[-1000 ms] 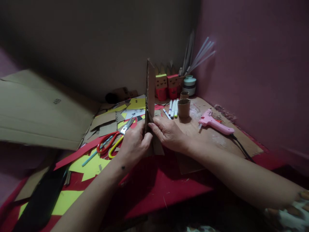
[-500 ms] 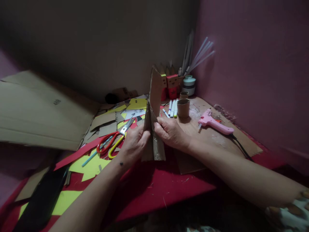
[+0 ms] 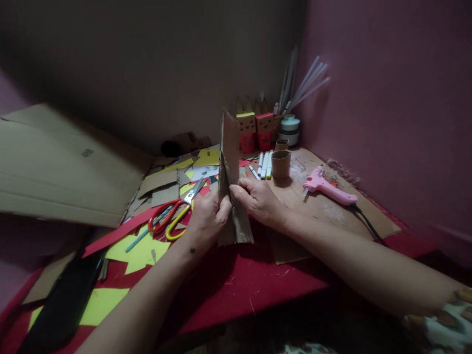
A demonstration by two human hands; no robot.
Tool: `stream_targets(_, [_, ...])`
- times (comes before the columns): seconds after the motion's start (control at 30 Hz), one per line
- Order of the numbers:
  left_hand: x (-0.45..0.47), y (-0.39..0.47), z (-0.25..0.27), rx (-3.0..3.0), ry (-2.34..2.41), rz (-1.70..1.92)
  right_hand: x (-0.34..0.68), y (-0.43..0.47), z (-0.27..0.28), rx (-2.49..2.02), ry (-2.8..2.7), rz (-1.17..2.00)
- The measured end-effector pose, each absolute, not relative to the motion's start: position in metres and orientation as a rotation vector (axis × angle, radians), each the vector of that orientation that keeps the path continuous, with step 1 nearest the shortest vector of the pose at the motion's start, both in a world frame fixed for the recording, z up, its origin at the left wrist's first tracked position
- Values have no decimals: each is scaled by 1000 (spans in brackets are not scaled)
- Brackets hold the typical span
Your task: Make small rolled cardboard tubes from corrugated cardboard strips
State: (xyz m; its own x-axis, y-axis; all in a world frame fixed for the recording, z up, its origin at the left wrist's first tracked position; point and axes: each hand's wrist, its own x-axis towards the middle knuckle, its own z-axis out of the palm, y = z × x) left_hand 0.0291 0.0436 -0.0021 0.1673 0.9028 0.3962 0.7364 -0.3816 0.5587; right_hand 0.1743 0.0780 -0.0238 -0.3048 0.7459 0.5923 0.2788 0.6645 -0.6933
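A folded piece of brown cardboard point(image 3: 229, 147) stands upright on the red table top point(image 3: 236, 285), its two flaps meeting in a sharp crease. My left hand point(image 3: 207, 219) grips the left flap low down. My right hand point(image 3: 258, 201) pinches the right flap at the crease, thumb and fingers pressed on it. Both hands sit close together at the table's middle. The lower edge of the cardboard point(image 3: 241, 231) rests near the table top.
Red and yellow scissors point(image 3: 173, 214) lie left of my hands among yellow, red and brown paper scraps. A pink glue gun point(image 3: 328, 189) with its cord lies right. Markers point(image 3: 264, 164), cardboard tubes point(image 3: 280, 163), small decorated boxes point(image 3: 254, 130) stand behind. A large cardboard sheet point(image 3: 55, 167) leans at left.
The cardboard turned from edge-on to spread flaps, then closed and tilted back a little to the left. Both hands kept their grip and shifted slightly with it.
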Motion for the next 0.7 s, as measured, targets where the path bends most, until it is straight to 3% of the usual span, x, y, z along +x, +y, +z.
stream_targets(0.7, [20,43,4,2301,1623,934,174,83,-20,-854,-2011,593])
